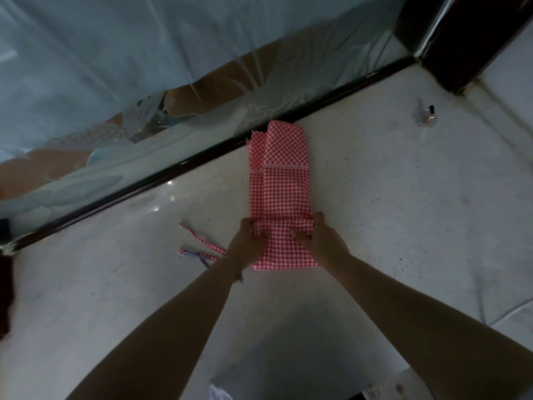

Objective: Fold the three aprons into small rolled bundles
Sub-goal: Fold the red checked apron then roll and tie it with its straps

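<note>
A red-and-white checked apron (279,183) lies folded into a long narrow strip on the pale marble floor, its far end near the dark door track. The near end is doubled over into a short fold. My left hand (247,241) pinches the left edge of that fold and my right hand (320,238) grips its right edge, fingers curled over the cloth. The apron's ties (199,249), one red checked and one with blue stripes, trail on the floor left of my left hand.
A frosted glass sliding door (144,116) on a dark track (202,157) runs diagonally behind the apron. A small clear bottle with a dark cap (424,116) stands at the far right. A dark door frame (461,39) fills the top right corner.
</note>
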Motion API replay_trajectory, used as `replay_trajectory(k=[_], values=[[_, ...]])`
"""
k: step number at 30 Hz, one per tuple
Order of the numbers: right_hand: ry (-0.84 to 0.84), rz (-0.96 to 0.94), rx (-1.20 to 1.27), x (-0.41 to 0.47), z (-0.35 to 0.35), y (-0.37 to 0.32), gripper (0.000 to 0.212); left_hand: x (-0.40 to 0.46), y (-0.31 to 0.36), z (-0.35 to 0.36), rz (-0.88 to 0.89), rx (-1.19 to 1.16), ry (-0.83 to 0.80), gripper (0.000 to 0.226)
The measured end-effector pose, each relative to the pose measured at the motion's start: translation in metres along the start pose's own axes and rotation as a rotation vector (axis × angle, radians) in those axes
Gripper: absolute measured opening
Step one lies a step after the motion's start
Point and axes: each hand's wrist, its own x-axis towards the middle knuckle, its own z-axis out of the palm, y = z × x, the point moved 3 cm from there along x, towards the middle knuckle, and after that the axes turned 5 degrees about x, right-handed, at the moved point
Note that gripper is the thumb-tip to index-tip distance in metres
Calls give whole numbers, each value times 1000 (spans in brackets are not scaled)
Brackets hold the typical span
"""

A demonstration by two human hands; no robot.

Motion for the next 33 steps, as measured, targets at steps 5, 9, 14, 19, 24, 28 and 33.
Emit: replay_trajectory(k=[5, 9, 14, 19, 24, 28, 33], values=[[-23, -2, -85, 1, 1, 0, 70, 11, 11, -3, -140, 90, 151, 63], [-54, -58, -38, -10, 1, 0, 68, 29, 23, -7, -188, 279, 164, 71], [-45, -155, -63, -26, -2, -1, 69, 39, 34, -9, -104, 252, 225, 59], [-75, -186, -85, -30, -1, 5, 56, 31, 20, -6, -50, 82, 135, 45], [-77, -94, -212, -16, 0, 10, 51, 25, 12, -5, -40, 2, 211, 37], [-133, -55, -375, -7, -2, 6, 63, 15, 10, 2, 62, -116, 314, 51], [-153, -106, -549, -1, -2, -9, 64, 4, 12, 8, 396, 695, 498, 55]])
